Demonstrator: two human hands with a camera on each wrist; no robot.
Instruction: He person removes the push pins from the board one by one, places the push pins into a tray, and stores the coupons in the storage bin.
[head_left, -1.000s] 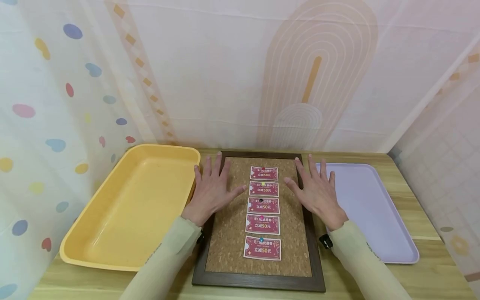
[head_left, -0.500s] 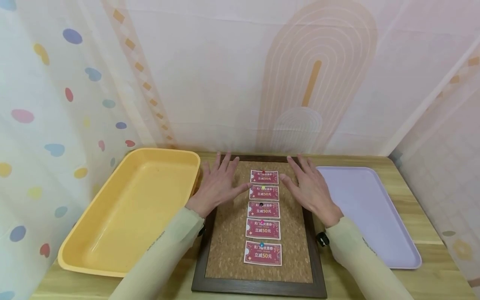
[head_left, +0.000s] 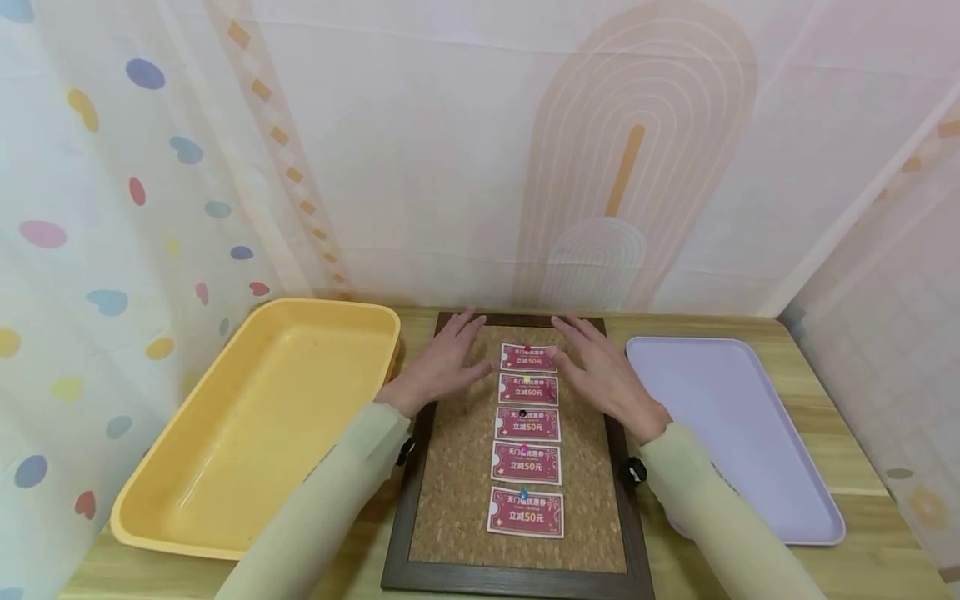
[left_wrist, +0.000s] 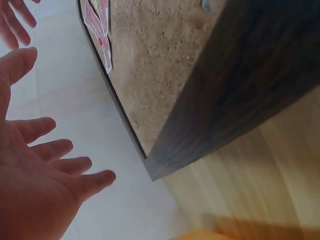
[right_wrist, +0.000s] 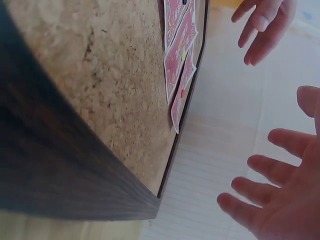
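A cork board in a dark wooden frame lies on the table. Down its middle runs a column of several red coupons, each with a coloured push pin near its top edge. My left hand hovers above the board's upper left part, fingers straight and apart, holding nothing. Over the upper right side is my right hand, its thumb overlapping the top coupon in the head view. Both wrist views show the hands raised off the cork, with spread fingers and bare palms.
To the left of the board stands a deep yellow tray. A flat lilac tray lies on the right, partly behind the right sleeve. The wooden table ends at a patterned curtain behind.
Both hands have moved inward, closer to each other above the board's upper part, and have turned more edge-on. The coupons, pins and trays keep their places.
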